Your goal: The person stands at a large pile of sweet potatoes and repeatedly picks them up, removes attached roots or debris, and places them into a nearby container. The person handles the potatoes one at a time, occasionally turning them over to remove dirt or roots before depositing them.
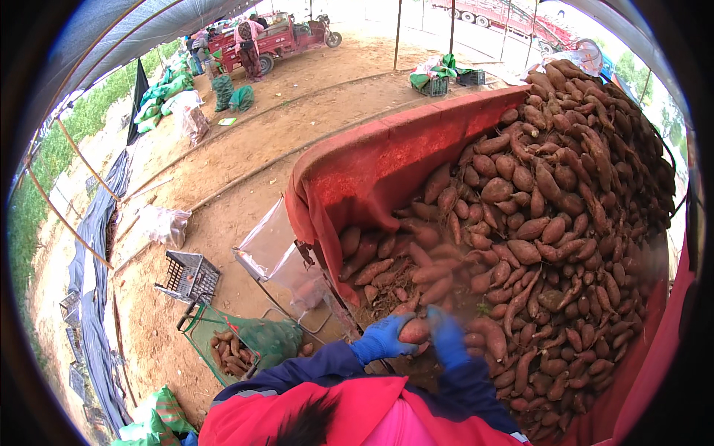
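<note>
My left hand, in a blue glove, is closed round a reddish sweet potato at the near edge of a big heap. My right hand, also gloved in blue, is right beside that sweet potato and smeared by motion, so its fingers cannot be read. The heap of sweet potatoes rises beyond both hands and to the right. It lies against a red cloth-lined wall. Dry roots and soil lie among the sweet potatoes just beyond my hands.
At lower left, a green mesh bag holds several sweet potatoes in its open mouth. A black plastic crate and a white-sheeted metal frame stand near it. Farther off are filled green bags, people and a red three-wheeled truck.
</note>
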Motion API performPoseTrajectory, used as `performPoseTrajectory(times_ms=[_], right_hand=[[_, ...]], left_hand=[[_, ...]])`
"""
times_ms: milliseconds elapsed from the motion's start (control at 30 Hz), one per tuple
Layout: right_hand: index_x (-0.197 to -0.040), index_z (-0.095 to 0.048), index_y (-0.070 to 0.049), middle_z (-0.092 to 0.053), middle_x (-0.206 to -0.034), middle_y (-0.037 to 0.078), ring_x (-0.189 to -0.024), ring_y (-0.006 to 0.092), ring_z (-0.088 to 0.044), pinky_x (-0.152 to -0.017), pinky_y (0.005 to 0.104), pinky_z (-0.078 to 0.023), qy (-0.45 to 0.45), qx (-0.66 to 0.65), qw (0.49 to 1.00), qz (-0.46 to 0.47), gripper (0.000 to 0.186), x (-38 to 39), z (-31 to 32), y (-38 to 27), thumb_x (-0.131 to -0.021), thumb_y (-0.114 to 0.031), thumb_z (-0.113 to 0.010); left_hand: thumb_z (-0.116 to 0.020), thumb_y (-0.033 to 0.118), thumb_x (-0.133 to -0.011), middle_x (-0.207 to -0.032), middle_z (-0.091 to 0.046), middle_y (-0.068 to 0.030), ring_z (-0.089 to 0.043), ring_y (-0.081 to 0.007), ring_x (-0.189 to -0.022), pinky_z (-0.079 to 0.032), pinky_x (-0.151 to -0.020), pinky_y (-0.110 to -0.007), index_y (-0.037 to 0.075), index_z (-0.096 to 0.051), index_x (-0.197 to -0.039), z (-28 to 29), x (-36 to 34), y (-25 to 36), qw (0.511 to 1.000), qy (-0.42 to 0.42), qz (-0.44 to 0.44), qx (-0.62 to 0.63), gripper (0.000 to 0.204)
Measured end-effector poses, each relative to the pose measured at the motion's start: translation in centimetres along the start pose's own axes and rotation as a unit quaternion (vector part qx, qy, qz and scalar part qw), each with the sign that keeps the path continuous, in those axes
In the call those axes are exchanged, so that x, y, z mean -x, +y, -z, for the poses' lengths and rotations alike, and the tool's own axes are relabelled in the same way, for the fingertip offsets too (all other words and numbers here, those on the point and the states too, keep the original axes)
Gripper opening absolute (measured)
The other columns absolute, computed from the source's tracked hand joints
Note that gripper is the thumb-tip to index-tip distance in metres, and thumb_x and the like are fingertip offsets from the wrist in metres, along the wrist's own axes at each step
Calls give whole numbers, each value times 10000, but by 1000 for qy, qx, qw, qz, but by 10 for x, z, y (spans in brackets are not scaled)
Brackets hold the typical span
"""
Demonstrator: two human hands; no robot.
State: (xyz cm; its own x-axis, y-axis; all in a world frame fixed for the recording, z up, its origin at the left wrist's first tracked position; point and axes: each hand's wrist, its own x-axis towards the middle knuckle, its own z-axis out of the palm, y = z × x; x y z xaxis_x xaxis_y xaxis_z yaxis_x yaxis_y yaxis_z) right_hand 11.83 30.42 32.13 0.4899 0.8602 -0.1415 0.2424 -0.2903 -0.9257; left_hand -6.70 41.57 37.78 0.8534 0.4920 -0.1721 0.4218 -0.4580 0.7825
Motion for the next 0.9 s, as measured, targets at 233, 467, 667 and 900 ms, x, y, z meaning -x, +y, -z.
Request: performPoseTrajectory(times_ms=[233,467,667,900], right_hand=[[-1257,-601,-84,-568,-806,3,-636,66,-495,-555,243,-428,-4,-233,972,31,301,-7,7,-9,-1038,-237,-464],[-1302,-542,17,-493,-633,-8,-564,92,-505,-664,289,-537,83,-402,909,73,345,-9,42,-51,-1045,-200,-465],[-1355,-505,22,-611,-686,59,-664,146,-613,-855,364,-559,149,-233,959,-61,383,13,68,-28,-1045,-200,-469],[-1360,-514,-9,-674,-916,78,-873,172,-657,-846,305,-532,84,-156,977,-119,404,33,69,24,-1037,-249,-485]], left_hand=[[-823,365,-708,-1178,-634,-164,-613,-277,-1117,-470,-975,-383,29,-490,-1369,-1,-19,-12,970,67,-81,221,813],[-500,650,-920,-1099,-670,-115,-652,-221,-897,-539,-775,-318,46,-540,-1322,-1,-43,-12,622,-53,135,770,727],[-313,794,-891,-893,-677,-77,-587,-167,-638,-479,-563,-247,51,-569,-1262,1,-52,-16,560,-121,154,805,869],[-384,727,-919,-1107,-647,-194,-643,-274,-872,-541,-734,-371,39,-481,-1378,-22,-59,-46,516,-131,114,839,833]])
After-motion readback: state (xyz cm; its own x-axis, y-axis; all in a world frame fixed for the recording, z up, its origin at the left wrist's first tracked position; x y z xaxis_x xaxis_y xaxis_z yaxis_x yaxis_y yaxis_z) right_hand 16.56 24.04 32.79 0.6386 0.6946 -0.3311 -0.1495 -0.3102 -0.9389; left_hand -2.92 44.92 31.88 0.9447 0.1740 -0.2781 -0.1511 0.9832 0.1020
